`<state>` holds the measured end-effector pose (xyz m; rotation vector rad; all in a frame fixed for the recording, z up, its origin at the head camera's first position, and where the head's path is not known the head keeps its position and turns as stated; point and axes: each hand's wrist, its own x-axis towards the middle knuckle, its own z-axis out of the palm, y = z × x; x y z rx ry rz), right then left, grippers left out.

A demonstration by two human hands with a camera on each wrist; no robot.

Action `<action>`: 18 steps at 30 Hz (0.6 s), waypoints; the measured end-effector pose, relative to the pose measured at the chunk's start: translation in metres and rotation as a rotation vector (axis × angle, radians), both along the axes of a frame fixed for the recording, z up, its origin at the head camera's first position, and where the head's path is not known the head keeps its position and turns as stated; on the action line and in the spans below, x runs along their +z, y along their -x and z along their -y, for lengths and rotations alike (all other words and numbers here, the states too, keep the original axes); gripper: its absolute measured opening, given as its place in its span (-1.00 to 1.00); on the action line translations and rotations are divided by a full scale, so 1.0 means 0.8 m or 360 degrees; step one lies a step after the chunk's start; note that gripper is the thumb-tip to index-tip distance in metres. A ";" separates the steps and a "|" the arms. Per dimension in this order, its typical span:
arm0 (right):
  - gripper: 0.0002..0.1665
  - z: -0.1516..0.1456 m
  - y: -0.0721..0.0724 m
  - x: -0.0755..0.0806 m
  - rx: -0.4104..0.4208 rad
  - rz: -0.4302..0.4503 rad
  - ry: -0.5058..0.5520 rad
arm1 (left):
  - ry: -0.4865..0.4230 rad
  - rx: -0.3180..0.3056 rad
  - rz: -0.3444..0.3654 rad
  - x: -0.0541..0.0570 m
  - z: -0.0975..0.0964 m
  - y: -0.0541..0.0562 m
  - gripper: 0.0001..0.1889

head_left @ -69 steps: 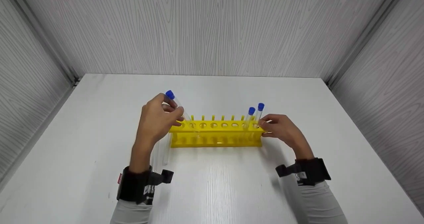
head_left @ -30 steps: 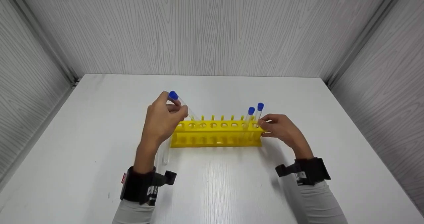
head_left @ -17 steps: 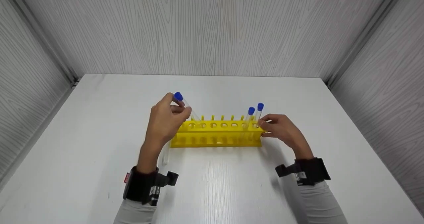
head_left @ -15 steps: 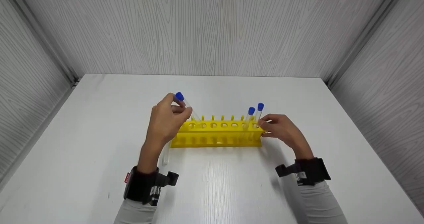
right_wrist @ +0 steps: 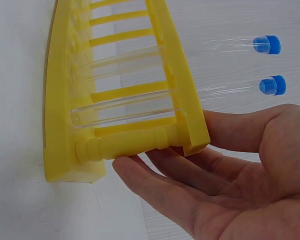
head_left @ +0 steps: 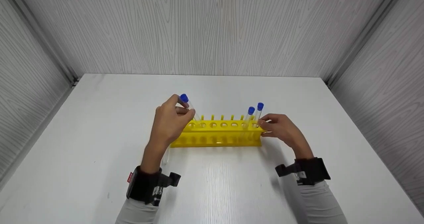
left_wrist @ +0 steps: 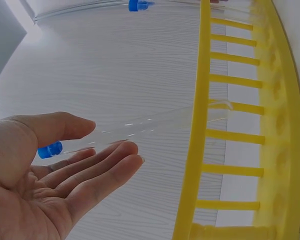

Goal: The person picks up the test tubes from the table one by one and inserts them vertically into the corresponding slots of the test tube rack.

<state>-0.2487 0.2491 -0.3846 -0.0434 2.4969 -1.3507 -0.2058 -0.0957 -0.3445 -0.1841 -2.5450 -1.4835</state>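
Observation:
My left hand [head_left: 170, 119] pinches a clear test tube [left_wrist: 155, 120] with a blue cap, thumb on one side and fingers on the other. The tube leans left, and its rounded tip passes through a hole in the top plate of the yellow test tube rack [head_left: 217, 139]. At the rack's right end, my right hand [head_left: 283, 129] grips the top plate, thumb above and fingers below beside the end post. Two blue-capped test tubes, a nearer one [right_wrist: 130, 107] and another one [right_wrist: 125, 62], stand in the rack's rightmost holes.
Another clear tube [head_left: 165, 156] lies on the white table [head_left: 225, 184] left of the rack, partly hidden by the left forearm. Pale wood-grain panels [head_left: 205, 32] enclose the back and sides. Black camera straps circle both wrists.
My left hand has moved right and slightly down with the test tube, which stands steeper now with its tip in a hole of the rack. The right hand and rack stay put.

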 end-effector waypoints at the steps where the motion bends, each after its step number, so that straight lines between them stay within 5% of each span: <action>1: -0.52 0.000 0.000 0.000 0.0003 -0.0003 0.0001 | 0.0003 -0.0002 -0.0009 0.000 -0.001 0.000 -0.75; 8: -0.51 -0.002 -0.001 0.000 0.0022 -0.0007 0.0087 | 0.0022 -0.0006 -0.0065 -0.002 -0.005 0.003 -0.78; 18: -0.52 0.000 0.002 -0.002 -0.0008 0.0007 0.0044 | 0.0090 -0.0010 0.0023 -0.006 -0.011 0.004 -0.73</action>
